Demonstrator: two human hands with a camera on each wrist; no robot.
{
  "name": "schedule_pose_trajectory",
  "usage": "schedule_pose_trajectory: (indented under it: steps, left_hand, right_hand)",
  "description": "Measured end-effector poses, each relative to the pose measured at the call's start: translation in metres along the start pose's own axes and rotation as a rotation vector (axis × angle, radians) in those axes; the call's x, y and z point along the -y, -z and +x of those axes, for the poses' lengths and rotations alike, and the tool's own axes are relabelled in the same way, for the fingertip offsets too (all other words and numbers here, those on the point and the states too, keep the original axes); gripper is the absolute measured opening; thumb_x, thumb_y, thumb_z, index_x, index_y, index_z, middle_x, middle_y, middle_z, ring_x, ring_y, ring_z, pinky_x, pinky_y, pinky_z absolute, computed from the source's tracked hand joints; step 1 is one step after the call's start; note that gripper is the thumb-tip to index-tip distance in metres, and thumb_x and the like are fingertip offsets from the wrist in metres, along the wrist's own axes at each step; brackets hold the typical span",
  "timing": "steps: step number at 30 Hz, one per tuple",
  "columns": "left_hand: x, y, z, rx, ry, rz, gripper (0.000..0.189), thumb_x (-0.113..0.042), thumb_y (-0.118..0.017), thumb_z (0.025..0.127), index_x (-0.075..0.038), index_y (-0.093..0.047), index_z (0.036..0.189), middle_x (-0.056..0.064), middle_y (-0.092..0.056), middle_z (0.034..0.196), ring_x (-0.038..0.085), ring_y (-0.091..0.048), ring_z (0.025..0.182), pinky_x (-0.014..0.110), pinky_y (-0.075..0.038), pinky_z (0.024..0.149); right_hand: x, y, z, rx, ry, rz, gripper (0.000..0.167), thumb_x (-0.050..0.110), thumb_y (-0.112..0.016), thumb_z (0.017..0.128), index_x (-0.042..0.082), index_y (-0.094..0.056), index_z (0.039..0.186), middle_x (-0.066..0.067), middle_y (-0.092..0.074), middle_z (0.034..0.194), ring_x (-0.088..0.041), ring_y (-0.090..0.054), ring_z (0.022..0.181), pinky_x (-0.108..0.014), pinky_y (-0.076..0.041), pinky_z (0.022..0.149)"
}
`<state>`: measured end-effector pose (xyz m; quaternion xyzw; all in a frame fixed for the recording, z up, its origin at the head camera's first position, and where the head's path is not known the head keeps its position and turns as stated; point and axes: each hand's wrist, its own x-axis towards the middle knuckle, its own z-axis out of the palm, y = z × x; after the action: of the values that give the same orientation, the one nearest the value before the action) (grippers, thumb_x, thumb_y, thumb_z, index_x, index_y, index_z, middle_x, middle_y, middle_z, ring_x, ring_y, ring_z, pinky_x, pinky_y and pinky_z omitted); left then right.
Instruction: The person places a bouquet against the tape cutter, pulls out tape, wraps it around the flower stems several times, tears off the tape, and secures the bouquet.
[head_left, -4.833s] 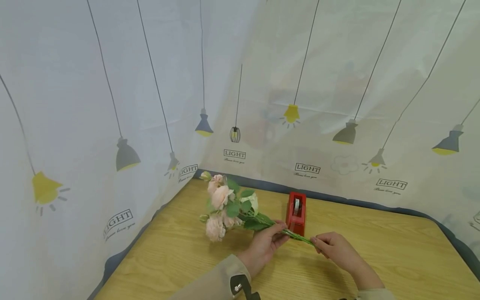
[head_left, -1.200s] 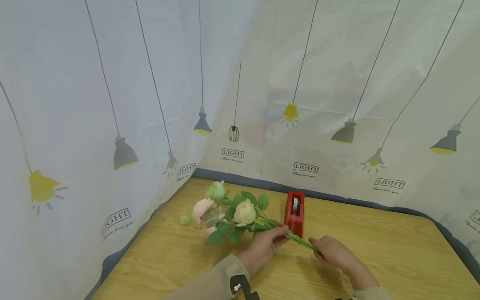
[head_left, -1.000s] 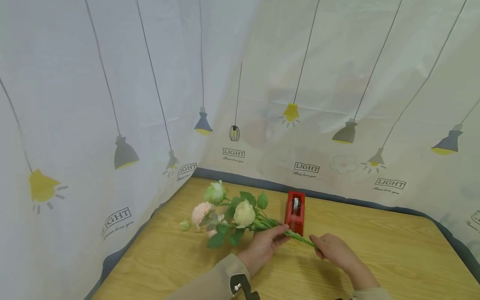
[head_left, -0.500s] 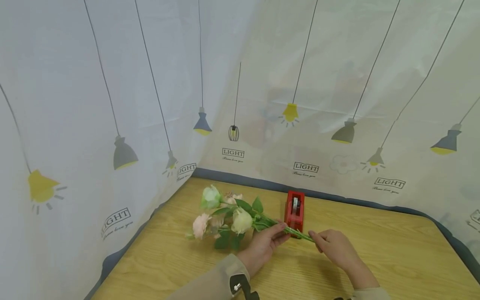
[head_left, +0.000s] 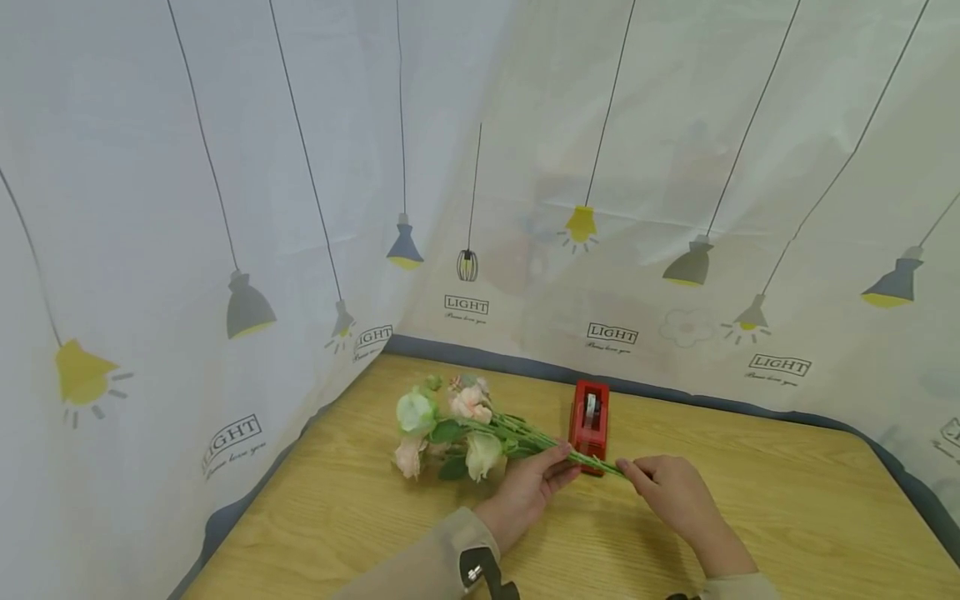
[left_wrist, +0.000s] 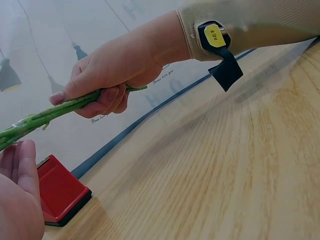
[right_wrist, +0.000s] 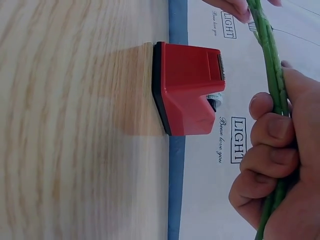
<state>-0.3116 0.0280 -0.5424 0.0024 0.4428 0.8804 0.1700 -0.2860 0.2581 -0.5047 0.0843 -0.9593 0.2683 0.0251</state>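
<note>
A bouquet of pink and pale cream-green roses (head_left: 470,406) points to the left above the table, its blooms near the back left corner. My left hand (head_left: 527,489) holds the bundled green stems just below the leaves, between thumb and fingers. Farther down, my right hand (head_left: 670,490) grips the lower stems; the right wrist view shows its fingers curled round the stems (right_wrist: 270,55). In the left wrist view, stem ends poke out past the right hand (left_wrist: 107,82), while the left hand (left_wrist: 20,195) shows only in part.
Behind the stems a red tape dispenser (head_left: 590,425) with a roll of tape stands on the wooden table (head_left: 787,492). A pale curtain (head_left: 525,167) printed with lamps encloses the table's back and left sides, its blue-grey hem (head_left: 675,398) along the edge.
The bouquet has turned about its stems, so different blooms face up: pink ones now show at the top and cream-green ones lower. Both hands stay nearly in place, the right slightly raised.
</note>
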Motion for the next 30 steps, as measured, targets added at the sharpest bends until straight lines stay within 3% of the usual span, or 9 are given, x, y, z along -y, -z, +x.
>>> schedule_pose_trajectory:
  steps: [12,20,25,30]
  left_hand:
    - [0.0025,0.0005,0.0031,-0.006,-0.015,-0.021,0.02,-0.012,-0.071,0.102,0.002,-0.072,0.116,-0.001,-0.077,0.094,0.009,-0.076,0.09,0.024,-0.064,0.091]
    - [-0.0015,-0.0001,-0.0026,-0.003,0.022,-0.036,0.024,-0.014,-0.068,0.105,0.003,-0.07,0.121,0.0,-0.076,0.095,0.007,-0.075,0.088,0.021,-0.064,0.089]
    - [-0.0023,-0.0005,-0.0029,-0.023,0.036,-0.024,0.012,-0.016,-0.068,0.105,-0.007,-0.075,0.109,-0.001,-0.075,0.095,0.007,-0.074,0.087,0.02,-0.063,0.088]
    - [-0.0028,-0.0009,-0.0018,-0.024,0.032,-0.02,0.01,-0.016,-0.068,0.105,-0.008,-0.075,0.106,-0.001,-0.074,0.094,0.006,-0.073,0.087,0.019,-0.063,0.087]
  right_hand:
    - [-0.0006,-0.0025,0.0002,-0.094,0.064,-0.061,0.052,0.042,-0.063,0.107,0.02,-0.049,0.062,0.01,-0.034,0.055,-0.006,-0.031,0.051,-0.022,-0.028,0.052]
    - [0.0054,-0.0005,-0.0031,-0.127,0.081,-0.062,0.046,0.04,-0.066,0.106,0.017,-0.062,0.066,0.01,-0.038,0.056,-0.005,-0.035,0.052,-0.021,-0.03,0.052]
    - [0.0038,-0.0021,-0.0027,-0.141,0.091,-0.079,0.043,0.04,-0.067,0.105,0.018,-0.064,0.068,0.011,-0.041,0.056,-0.004,-0.036,0.052,-0.021,-0.03,0.052]
    - [0.0025,-0.0026,-0.0026,-0.155,0.114,-0.084,0.044,0.04,-0.068,0.104,0.017,-0.062,0.067,0.01,-0.039,0.056,-0.004,-0.035,0.051,-0.021,-0.03,0.051]
